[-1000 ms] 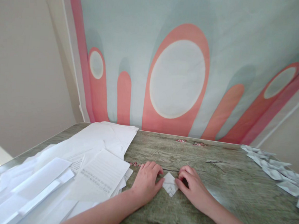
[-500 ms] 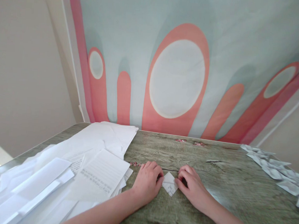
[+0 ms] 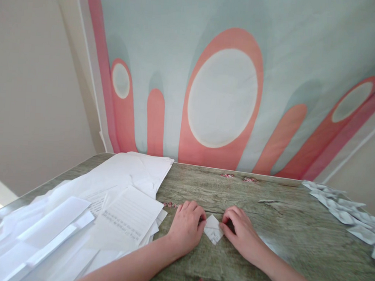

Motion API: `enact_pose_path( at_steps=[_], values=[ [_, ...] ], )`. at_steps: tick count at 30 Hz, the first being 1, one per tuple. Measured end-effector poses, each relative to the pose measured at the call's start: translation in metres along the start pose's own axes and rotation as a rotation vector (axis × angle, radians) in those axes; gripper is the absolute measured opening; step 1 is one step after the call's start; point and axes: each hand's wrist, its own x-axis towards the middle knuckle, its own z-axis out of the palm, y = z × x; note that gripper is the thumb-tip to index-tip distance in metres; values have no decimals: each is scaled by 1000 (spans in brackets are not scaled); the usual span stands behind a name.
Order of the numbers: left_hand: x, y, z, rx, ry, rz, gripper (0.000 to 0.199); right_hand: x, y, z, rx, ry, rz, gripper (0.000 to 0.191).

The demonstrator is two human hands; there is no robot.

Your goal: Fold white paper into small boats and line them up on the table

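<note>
A small folded paper, diamond-shaped with some dark writing on its lower half, lies between my two hands on the wood-patterned table. My left hand is closed at its left corner, thumb and fingers curled together. On the opposite corner, the thumb and fingertips of my right hand pinch the edge. Both hands rest low over the tabletop, and their fingertips partly hide the paper's side corners.
A broad heap of loose white papers, some with writing, covers the table's left side. Several folded paper pieces line the right edge. Behind the table hangs a blue-green backdrop with coral shapes.
Almost nothing differs. The view has shifted very slightly; both hands stay at the folded paper's side corners.
</note>
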Motion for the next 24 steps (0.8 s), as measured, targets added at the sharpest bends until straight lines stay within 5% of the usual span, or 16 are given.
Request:
enact_pose_path(
  at_steps=[9, 17, 24],
  values=[
    [1, -1, 1, -12, 18, -18, 12, 0, -2, 0, -26, -37, 11, 5],
    [0, 5, -7, 96, 52, 329, 12, 0, -3, -1, -24, -49, 12, 6],
    [-1, 2, 0, 209, 21, 415, 9, -1, -2, 0, -26, -44, 7, 5]
  ],
)
